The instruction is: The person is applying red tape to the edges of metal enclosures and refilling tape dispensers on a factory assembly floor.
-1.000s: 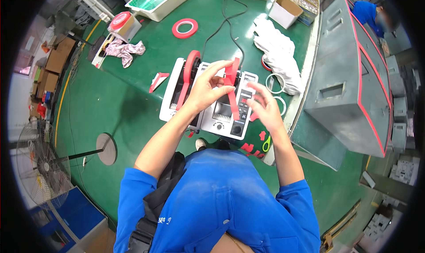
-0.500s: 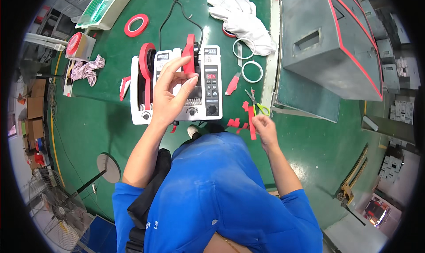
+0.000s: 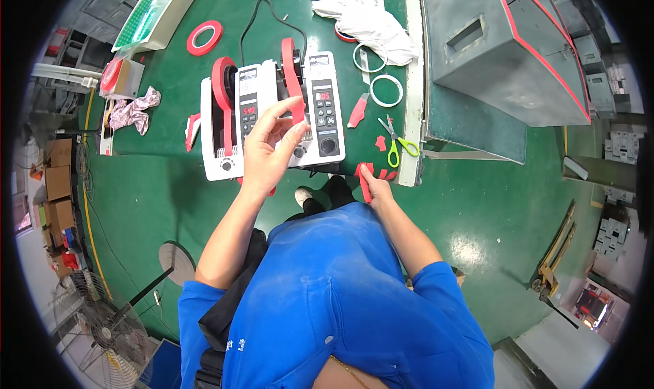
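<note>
My left hand (image 3: 268, 154) hovers over the front of a white twin tape dispenser (image 3: 216, 169). Its thumb and fingers curve apart in a C shape, with nothing visible between them. Red tape rolls (image 3: 221, 82) sit upright in the machine's two slots. At the table's near edge, my right hand (image 3: 379, 190) pinches a strip of red tape (image 3: 366, 190), which hangs down beside the fingers. Green-handled scissors (image 3: 393, 150) lie with blades parted just beyond that hand. A small red tape scrap (image 3: 380, 143) rests left of them, and further scraps are by my fingertips.
A knife with a red handle (image 3: 357, 112), pale rings (image 3: 386, 90) and white cloth (image 3: 364, 21) lie on the right. Grey metal cabinets (image 3: 470, 38) stand beyond. On the left are a loose red tape roll (image 3: 204, 37), a bin (image 3: 170, 21) and a pink rag (image 3: 134, 111).
My right hand has moved left and slightly down with the tape strip, away from the scissors. My left hand keeps its curved pose above the dispenser. The whole view has shifted slightly.
</note>
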{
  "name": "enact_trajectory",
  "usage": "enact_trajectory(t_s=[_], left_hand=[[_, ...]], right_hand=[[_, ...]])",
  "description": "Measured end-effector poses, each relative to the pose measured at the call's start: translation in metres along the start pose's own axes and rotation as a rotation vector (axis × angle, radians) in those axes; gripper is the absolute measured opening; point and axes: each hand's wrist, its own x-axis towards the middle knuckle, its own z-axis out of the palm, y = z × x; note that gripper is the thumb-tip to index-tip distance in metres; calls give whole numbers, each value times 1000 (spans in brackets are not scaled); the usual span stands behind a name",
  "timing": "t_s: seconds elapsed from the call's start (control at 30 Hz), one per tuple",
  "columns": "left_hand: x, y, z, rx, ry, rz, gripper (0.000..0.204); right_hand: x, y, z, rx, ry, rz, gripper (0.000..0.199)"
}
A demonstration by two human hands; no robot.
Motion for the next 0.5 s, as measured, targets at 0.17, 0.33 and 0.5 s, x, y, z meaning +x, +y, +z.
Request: enact_trajectory(t_s=[0.17,0.33,0.5], left_hand=[[-13,-6,-8,-7,21,7,35],[-24,-14,-16,-201,149,-152,37],[-30,-29,-13,-461,232,-398,38]], right_hand=[[-37,-15,-1,-243,-4,161,49],[-64,-19,-7,-450,27,-867,31],[-150,-121,90,-257,-615,-517,27]])
